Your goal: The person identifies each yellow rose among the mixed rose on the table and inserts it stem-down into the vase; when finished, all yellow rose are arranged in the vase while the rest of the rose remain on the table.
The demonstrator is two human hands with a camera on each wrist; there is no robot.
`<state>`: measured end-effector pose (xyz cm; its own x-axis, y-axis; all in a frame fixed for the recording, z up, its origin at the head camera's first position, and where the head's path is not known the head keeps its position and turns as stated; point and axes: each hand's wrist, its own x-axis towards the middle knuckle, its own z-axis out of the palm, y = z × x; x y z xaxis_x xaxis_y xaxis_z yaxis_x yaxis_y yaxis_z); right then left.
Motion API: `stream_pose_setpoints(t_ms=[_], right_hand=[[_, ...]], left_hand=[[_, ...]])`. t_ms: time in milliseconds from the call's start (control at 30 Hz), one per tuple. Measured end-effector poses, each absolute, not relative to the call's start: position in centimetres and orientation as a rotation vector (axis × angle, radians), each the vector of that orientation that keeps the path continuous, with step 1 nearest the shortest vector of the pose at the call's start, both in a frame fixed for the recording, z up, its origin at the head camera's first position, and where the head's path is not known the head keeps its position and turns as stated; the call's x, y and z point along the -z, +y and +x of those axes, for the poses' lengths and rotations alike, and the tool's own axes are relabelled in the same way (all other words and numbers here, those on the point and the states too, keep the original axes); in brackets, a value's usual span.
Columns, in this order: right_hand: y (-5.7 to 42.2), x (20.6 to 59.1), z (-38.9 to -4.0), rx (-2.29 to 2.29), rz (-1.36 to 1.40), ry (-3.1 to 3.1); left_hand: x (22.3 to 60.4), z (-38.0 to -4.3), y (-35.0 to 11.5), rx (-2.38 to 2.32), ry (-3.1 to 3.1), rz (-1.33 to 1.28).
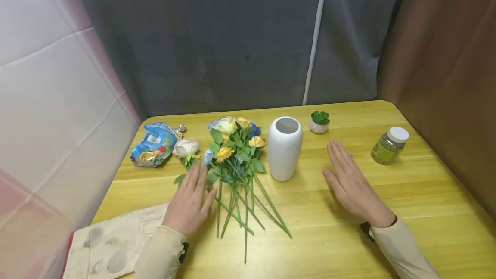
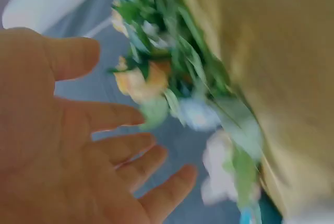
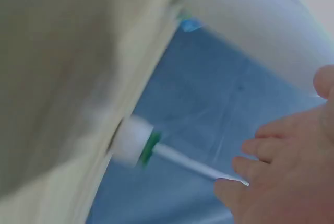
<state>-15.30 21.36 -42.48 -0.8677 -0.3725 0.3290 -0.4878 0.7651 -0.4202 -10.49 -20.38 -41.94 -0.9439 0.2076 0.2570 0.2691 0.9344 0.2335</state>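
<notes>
White and smooth, the vase (image 1: 285, 154) stands upright in the head view, to the left of the right hand's fingers. The left hand (image 1: 189, 203) has its fingers extended and its thumb apart; the flowers (image 1: 237, 144) lie beyond and to the right of those fingertips, though I cannot tell whether they touch. The right hand (image 1: 354, 186) keeps its straight fingers together, thumb apart, with a potted plant (image 1: 319, 122) beyond the fingertips and a jar (image 1: 389, 145) to their right. In the left wrist view, spread fingers point toward the blurred flowers. In the right wrist view, extended fingers point toward the blurred plant, the vase above them.
</notes>
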Motion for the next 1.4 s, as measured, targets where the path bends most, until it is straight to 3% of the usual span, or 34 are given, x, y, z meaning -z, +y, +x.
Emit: stream_pose_setpoints(t_ms=[233, 500, 767, 1400], right_hand=[[17.7, 38.6, -18.3, -1.387, 0.749, -2.643], [14.3, 38.7, -20.6, -1.843, 0.758, -2.332], [13.4, 39.3, -21.0, -1.889, 0.769, -2.267], [13.4, 39.0, -21.3, -1.849, 0.802, -2.267]], left_hand=[[39.7, -13.9, -17.3, 0.692, -2.8, -0.328], [40.8, -15.4, -14.6, 1.114, -3.036, -0.184], [42.1, -15.5, -13.2, 1.056, -2.992, -0.011], [42.2, -15.4, -13.4, 1.634, -2.858, 0.21]])
